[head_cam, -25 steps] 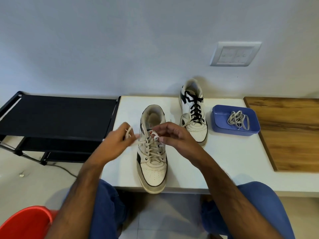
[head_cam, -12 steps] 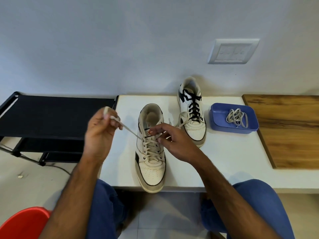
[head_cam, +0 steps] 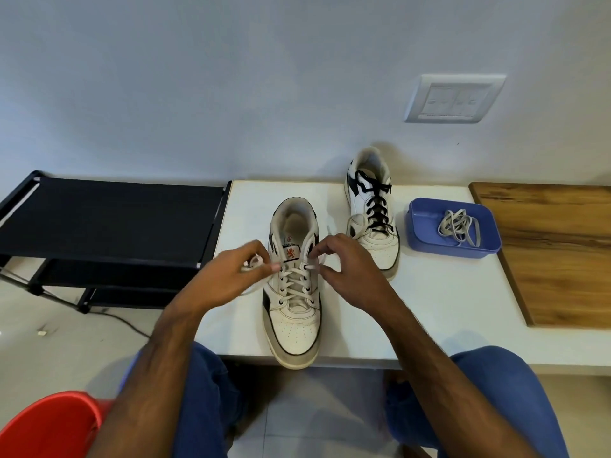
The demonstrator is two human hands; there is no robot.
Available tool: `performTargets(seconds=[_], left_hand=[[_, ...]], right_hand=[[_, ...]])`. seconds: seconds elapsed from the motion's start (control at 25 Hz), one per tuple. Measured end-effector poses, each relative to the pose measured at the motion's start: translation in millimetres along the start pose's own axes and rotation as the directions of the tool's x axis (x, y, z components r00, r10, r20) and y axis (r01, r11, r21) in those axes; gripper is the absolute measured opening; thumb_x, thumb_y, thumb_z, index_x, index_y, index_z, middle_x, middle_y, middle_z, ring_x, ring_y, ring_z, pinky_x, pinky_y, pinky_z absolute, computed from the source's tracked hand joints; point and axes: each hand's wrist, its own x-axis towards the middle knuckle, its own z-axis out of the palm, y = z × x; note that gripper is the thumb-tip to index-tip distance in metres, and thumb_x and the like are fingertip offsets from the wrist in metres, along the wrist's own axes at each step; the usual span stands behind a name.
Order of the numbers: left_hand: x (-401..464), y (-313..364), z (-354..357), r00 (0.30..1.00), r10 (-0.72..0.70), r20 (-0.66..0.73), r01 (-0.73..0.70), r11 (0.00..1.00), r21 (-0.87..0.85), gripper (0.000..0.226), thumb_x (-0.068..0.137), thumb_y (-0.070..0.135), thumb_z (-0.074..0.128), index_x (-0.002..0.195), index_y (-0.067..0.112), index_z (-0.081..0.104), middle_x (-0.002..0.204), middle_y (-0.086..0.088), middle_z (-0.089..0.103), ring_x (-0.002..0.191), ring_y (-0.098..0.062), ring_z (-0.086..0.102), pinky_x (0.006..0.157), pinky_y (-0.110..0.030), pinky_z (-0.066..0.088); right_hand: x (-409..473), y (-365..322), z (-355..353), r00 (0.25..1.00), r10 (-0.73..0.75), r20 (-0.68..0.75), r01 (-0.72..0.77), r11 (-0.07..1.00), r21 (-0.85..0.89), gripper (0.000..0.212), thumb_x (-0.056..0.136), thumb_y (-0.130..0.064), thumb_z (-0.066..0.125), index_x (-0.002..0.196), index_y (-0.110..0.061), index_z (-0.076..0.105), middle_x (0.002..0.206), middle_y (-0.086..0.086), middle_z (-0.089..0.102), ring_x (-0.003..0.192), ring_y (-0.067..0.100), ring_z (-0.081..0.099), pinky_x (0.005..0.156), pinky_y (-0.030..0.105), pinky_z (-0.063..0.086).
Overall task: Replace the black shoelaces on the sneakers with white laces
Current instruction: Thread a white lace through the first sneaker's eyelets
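A white sneaker (head_cam: 295,328) stands near the front edge of the white table (head_cam: 439,312), toe toward me, threaded with a white lace (head_cam: 295,285). My left hand (head_cam: 228,279) pinches the left lace end beside the upper eyelets. My right hand (head_cam: 350,272) pinches the right lace end at the top right eyelet. The second sneaker (head_cam: 373,213) stands behind and to the right, still laced in black (head_cam: 377,206). A blue tray (head_cam: 426,233) right of it holds a bundled white lace (head_cam: 459,226).
A black fabric shoe rack (head_cam: 109,219) stands left of the table. A wooden board (head_cam: 555,252) lies at the right. A red bucket (head_cam: 49,428) is on the floor at the lower left. My knees in blue trousers are below the table edge.
My left hand, which had pulled the lace end up and out to the left, has come back down beside the sneaker. My right hand stays at the top eyelets.
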Motion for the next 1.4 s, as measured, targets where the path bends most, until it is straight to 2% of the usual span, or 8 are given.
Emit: performTargets(seconds=[0.12,0.32,0.48,0.6,0.76,1.0,1.2,1.4], left_hand=[[8.3,-0.8,7.1,0.987,0.133,0.096,-0.142,0.985,0.094,0.040,0.081,0.080,0.052,0.092,0.043,0.059,0.096,0.014,0.061,0.091,-0.002,0.058,0.079,-0.032,0.050],[3.4,0.2,1.5,0.990,0.135,-0.030,-0.138,0.958,-0.253,0.013,0.101,0.017,0.060,0.093,0.017,0.070,0.100,0.009,0.070,0.094,-0.016,0.063,0.082,-0.040,0.049],[-0.2,-1.2,-6.3,0.991,0.111,-0.073,-0.131,0.913,-0.387,0.023,0.103,0.015,0.051,0.097,0.004,0.070,0.107,-0.009,0.075,0.102,-0.032,0.065,0.090,-0.041,0.050],[0.2,5.7,-5.8,0.991,0.093,-0.100,-0.127,0.899,-0.419,0.032,0.105,0.011,0.047,0.089,-0.014,0.059,0.099,-0.005,0.078,0.095,-0.021,0.071,0.083,-0.033,0.054],[-2.4,16.1,-5.8,0.976,0.071,-0.206,-0.169,0.843,-0.510,0.034,0.103,0.019,0.051,0.078,-0.004,0.057,0.091,-0.009,0.078,0.085,-0.023,0.075,0.079,-0.027,0.058],[-8.9,6.2,-24.8,0.863,-0.065,-0.501,-0.389,0.548,-0.741,0.036,0.093,0.044,0.065,0.096,0.008,0.066,0.078,0.002,0.063,0.072,-0.011,0.056,0.069,-0.023,0.049],[-1.1,-3.0,-20.8,0.676,-0.439,-0.592,-0.212,0.654,-0.726,0.051,0.100,0.019,0.062,0.147,0.027,0.045,0.124,0.004,0.064,0.110,-0.014,0.065,0.097,-0.042,0.054],[-3.3,-8.5,-25.2,0.556,-0.436,-0.708,-0.439,0.569,-0.695,0.041,0.102,0.013,0.057,0.141,0.021,0.050,0.121,0.001,0.071,0.092,-0.012,0.068,0.080,-0.029,0.055]], right_hand=[[-0.5,1.7,1.1,1.000,0.025,0.017,-0.024,0.995,-0.095,0.016,0.089,-0.026,0.071,0.102,-0.031,0.064,0.103,-0.019,0.058,0.107,0.012,0.056,0.095,0.045,0.041],[-0.4,2.3,4.6,1.000,0.015,0.013,-0.013,0.992,-0.127,0.009,0.092,-0.030,0.070,0.095,-0.030,0.062,0.100,-0.018,0.060,0.102,0.008,0.055,0.095,0.042,0.040],[1.6,5.2,6.4,1.000,0.009,0.023,-0.007,0.996,-0.090,0.012,0.092,-0.031,0.070,0.092,-0.028,0.059,0.095,-0.019,0.061,0.094,0.004,0.056,0.091,0.048,0.047],[1.8,3.1,5.2,1.000,0.012,0.027,-0.009,0.996,-0.093,0.012,0.093,-0.032,0.069,0.093,-0.026,0.059,0.094,-0.018,0.061,0.093,0.003,0.057,0.091,0.046,0.048],[0.9,-5.0,-6.6,0.994,0.080,0.068,-0.080,0.997,-0.006,0.023,0.097,-0.039,0.064,0.088,-0.019,0.058,0.083,-0.011,0.063,0.083,0.007,0.060,0.077,0.037,0.049],[8.2,-13.8,-39.9,0.969,0.242,-0.040,-0.201,0.877,0.436,0.028,0.099,-0.027,0.064,0.082,-0.005,0.061,0.083,0.008,0.073,0.070,0.005,0.056,0.070,0.024,0.042],[3.8,0.9,-32.0,0.948,0.268,-0.173,-0.231,0.950,0.208,0.023,0.100,-0.034,0.061,0.090,-0.013,0.059,0.086,0.003,0.065,0.080,0.014,0.059,0.080,0.040,0.049],[-0.2,4.8,-11.6,0.986,0.066,-0.150,-0.079,0.994,-0.080,0.034,0.092,-0.033,0.063,0.125,-0.026,0.056,0.122,-0.007,0.050,0.110,0.019,0.057,0.093,0.051,0.050]])
